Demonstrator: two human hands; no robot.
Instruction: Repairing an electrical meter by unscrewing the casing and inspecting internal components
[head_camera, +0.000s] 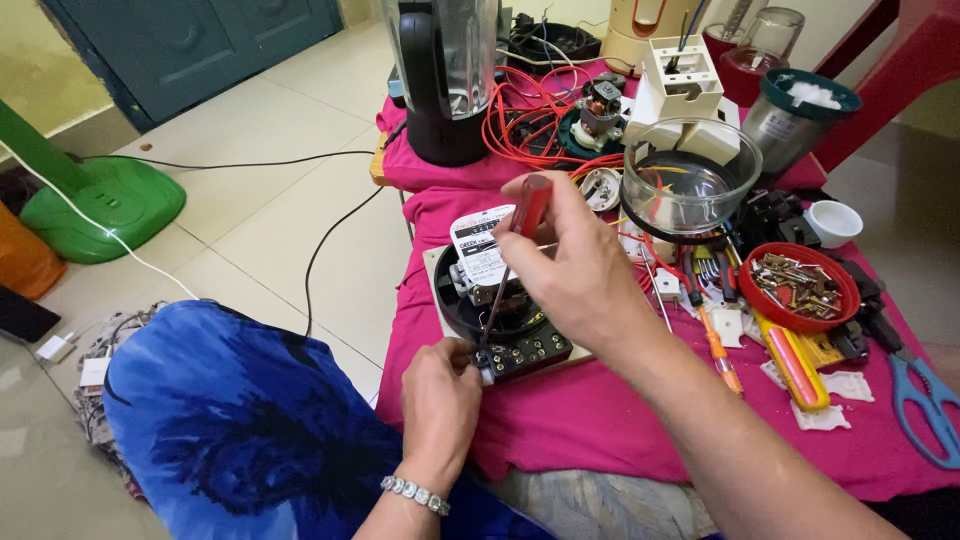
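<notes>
A round black device (500, 305) with a white label plate and a terminal block along its near edge lies on a pink cloth (600, 410). My right hand (570, 255) grips a red-handled screwdriver (520, 225), shaft pointing down, its tip at the terminal block. Fingers of my left hand (440, 390) pinch the near left corner of the block, steadying the device. A bracelet sits on that wrist.
A red bowl of metal screws (800, 285), an orange screwdriver (718, 350), a yellow-and-red tool (792, 362) and blue scissors (925, 400) lie to the right. A clear glass bowl (690, 180), blender jug (440, 70), red wires (530, 110) and appliance parts crowd the far side. A green fan base (100, 205) stands on the floor at left.
</notes>
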